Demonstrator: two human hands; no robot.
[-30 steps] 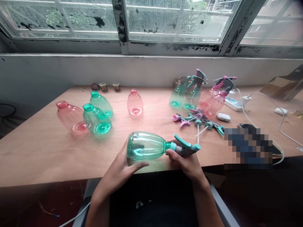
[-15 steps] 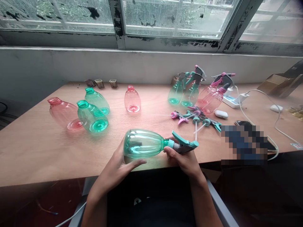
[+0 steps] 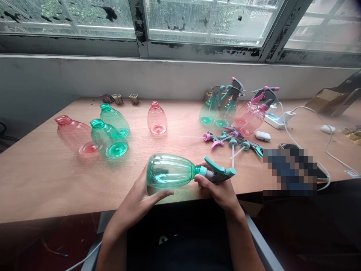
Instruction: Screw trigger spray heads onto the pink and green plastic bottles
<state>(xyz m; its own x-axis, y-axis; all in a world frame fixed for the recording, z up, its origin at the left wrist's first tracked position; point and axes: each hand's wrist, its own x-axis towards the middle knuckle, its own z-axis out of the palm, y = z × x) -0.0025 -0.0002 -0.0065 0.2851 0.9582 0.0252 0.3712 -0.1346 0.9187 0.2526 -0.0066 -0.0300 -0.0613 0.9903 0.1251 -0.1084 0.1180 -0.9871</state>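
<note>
A clear green spray bottle [image 3: 170, 171] lies sideways in my two hands above the table's front edge. Its base points left, and a teal and grey trigger head [image 3: 218, 171] sits on its neck at the right. My left hand [image 3: 143, 199] cups the base end from below, thumb stretched along the near side. Around the neck and collar closes my right hand [image 3: 216, 190], its thumb by the teal collar; most of its fingers are hidden behind the bottle. Beyond it, loose trigger heads [image 3: 234, 140] with thin tubes lie in a pile.
To the left stand two open green bottles [image 3: 109, 141] and a pink bottle [image 3: 75, 135]; another pink bottle [image 3: 157, 119] is at mid-table. Several bottles with spray heads [image 3: 222, 113] stand back right, near a power strip [image 3: 276, 121], white cable, earphone case [image 3: 263, 136] and phone [image 3: 307, 162].
Almost nothing differs. The whole view has shifted very slightly, and both hands keep the same hold on the green spray bottle.
</note>
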